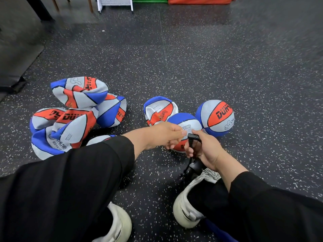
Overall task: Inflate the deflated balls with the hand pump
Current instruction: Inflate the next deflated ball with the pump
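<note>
A red, white and blue ball [189, 123] lies on the floor right in front of me, partly hidden by both hands. My left hand [164, 136] reaches across and pinches at the ball's white panel beside the pump nozzle. My right hand [204, 148] grips the black hose end of the hand pump [194, 167], its tip against the ball. The pump's blue body [218, 231] runs down by my right shoe. A round, full ball [215, 118] sits to the right. A half-collapsed ball [159, 110] lies behind.
Several flat, crumpled balls [73, 110] are heaped at the left on the dark speckled floor [192, 58]. My white shoes [187, 206] are at the bottom. A white rack [115, 4], red and green mats [199, 0] and a dark bench [15, 55] stand farther off.
</note>
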A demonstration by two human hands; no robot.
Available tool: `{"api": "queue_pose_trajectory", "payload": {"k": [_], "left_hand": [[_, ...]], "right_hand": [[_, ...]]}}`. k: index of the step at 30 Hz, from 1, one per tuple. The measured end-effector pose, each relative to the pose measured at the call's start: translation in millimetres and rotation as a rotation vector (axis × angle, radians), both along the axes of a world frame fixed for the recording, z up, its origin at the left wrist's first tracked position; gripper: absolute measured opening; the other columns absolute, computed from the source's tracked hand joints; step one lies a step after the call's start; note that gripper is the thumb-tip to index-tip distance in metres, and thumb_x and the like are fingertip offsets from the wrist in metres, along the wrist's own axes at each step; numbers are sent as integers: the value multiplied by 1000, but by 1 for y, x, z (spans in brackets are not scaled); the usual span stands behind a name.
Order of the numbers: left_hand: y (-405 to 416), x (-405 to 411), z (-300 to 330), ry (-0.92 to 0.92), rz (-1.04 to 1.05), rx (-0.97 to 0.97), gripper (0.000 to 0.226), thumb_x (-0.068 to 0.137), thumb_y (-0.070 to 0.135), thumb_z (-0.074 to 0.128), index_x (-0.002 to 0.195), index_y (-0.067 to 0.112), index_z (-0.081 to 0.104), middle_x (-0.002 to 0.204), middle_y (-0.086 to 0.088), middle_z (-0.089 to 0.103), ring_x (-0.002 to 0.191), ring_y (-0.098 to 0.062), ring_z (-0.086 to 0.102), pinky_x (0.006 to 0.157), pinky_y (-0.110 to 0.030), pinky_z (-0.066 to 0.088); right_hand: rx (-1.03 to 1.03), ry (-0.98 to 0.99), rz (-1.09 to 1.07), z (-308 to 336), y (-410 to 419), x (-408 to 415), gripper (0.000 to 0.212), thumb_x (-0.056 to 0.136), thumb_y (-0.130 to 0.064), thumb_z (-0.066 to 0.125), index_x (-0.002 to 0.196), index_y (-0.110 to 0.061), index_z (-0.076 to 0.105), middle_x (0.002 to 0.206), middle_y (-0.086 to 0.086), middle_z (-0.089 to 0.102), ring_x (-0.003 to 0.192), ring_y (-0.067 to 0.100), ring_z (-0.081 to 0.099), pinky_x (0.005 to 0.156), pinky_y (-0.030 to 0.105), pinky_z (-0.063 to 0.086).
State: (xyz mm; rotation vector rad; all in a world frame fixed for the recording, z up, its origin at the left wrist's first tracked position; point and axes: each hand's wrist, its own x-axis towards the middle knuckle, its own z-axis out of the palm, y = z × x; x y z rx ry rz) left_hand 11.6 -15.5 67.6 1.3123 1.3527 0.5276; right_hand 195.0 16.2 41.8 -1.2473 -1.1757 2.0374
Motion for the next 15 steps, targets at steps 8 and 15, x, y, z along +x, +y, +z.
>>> {"api": "queue_pose_trajectory", "payload": {"k": [8,15], "left_hand": [[-1,7,1,-122,28,-97,39,109,28,49,72,16,49,58,2,36,58,-16,41,64,-29,40],[2,12,9,-145,69,-174,40,109,28,48,71,16,46,56,1,35,56,-15,41,62,-28,38]], "right_hand": [[-37,-25,-41,-2,2,1,45,104,-30,39,79,1,60,57,16,57,44,21,39,49,30,29],[-28,-32,-81,0,2,1,45,104,-30,39,76,0,60,55,14,57,47,22,38,52,32,30]]}}
